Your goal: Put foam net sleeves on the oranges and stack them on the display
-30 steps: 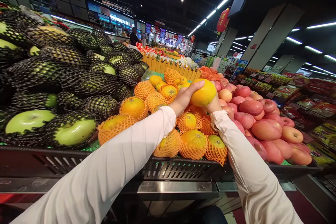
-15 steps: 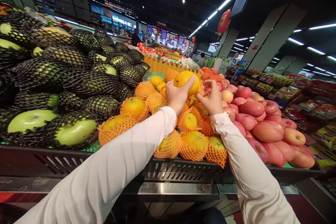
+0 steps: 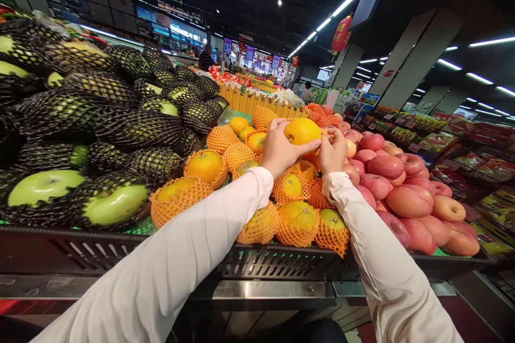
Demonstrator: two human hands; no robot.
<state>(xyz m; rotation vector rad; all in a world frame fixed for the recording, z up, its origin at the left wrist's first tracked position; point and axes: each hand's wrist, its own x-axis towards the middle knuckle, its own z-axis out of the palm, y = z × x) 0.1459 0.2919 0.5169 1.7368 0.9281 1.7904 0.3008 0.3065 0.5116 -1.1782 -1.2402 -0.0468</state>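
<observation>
A bare orange (image 3: 302, 131) is in my left hand (image 3: 280, 147), above the pile, with the thumb pressed along its near side. My right hand (image 3: 333, 149) is closed in a pinch at the fruit's right end; its fingertips hide whatever is between them. Below both hands lie several oranges in orange foam net sleeves, such as a netted orange (image 3: 296, 217) at the front and another netted orange (image 3: 206, 166) to the left.
Green melon-like fruits (image 3: 116, 204) in black nets are heaped on the left. Red apples (image 3: 410, 195) fill the right side. A black slatted crate edge (image 3: 277, 262) runs along the front. Behind the oranges stands a small yellow fence (image 3: 249, 99); packaged goods line shelves at right.
The orange has moved slightly right and down, with my left hand turning around it. My right hand has closed its fingers at the fruit's right end.
</observation>
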